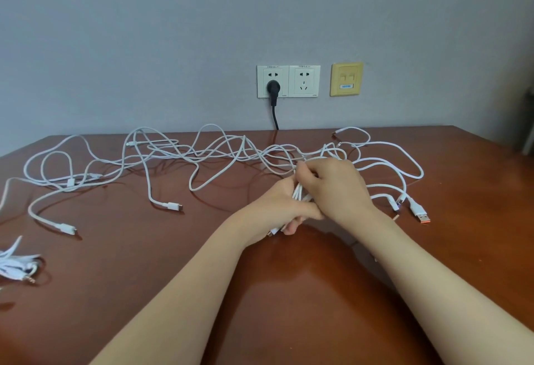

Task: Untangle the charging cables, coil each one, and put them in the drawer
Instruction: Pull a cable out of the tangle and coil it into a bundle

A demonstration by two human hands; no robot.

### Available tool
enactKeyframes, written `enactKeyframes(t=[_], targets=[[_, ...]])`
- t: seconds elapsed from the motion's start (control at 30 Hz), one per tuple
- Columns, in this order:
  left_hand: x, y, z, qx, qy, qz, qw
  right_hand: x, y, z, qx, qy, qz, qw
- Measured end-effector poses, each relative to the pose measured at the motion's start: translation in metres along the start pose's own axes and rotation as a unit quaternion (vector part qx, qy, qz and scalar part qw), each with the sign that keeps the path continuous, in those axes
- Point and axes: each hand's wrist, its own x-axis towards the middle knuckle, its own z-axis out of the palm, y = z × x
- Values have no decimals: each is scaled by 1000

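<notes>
Several white charging cables (202, 156) lie tangled across the far half of the brown table (173, 263). My left hand (277, 208) grips a bunch of cable strands (297, 191) near the table's middle, with a plug end sticking out below its fingers. My right hand (332, 182) sits just above and right of it, fingers curled and pinching the same strands. Loose plug ends lie at the left (68, 227), centre-left (173, 206) and right, one with an orange USB tip (422, 215). No drawer is in view.
A bundled white cable with an audio jack (17, 266) lies at the table's left edge. On the grey wall are two white sockets (289, 81), one with a black plug (273, 90), and a yellow network plate (346, 78).
</notes>
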Motion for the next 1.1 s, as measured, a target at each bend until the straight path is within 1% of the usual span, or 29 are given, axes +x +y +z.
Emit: enactKeyframes(t=[0.1,0.17,0.27,0.4,0.5,0.53,0.57,0.63,0.7,0.8,0.9,1.0,1.07,1.1], targets=[[-4,4,-8,-91,-86,-18,992,0,3,-6,1,12,14,1000],[-5,2,-14,-132,-112,-48,984,1,4,-9,-4,36,24,999],[-7,0,-16,-117,-118,-53,985,1,5,-11,-27,61,49,997],[-7,1,-10,-65,-92,-56,992,2,6,-9,-121,51,84,988],[-8,6,-3,-55,-83,-67,993,2,5,-7,-153,58,94,982],[-7,7,-1,-34,-73,-67,994,2,5,-8,-158,61,97,981],[-6,7,2,11,-59,-58,996,3,6,-9,-161,63,99,980],[-2,7,5,138,-35,-28,989,3,8,-9,-155,58,103,981],[-1,7,6,235,-16,-6,972,2,10,-10,-121,49,103,986],[-2,9,1,346,12,15,938,4,13,-12,-71,36,79,994],[-5,8,-4,392,66,12,918,6,16,-18,-67,-6,77,995],[-3,3,-9,400,125,-8,908,5,18,-22,-85,-63,55,993],[-3,3,-12,406,132,-24,904,5,18,-23,-78,-61,10,995],[-3,4,-12,417,120,-27,900,4,17,-24,-67,-50,-10,996]])
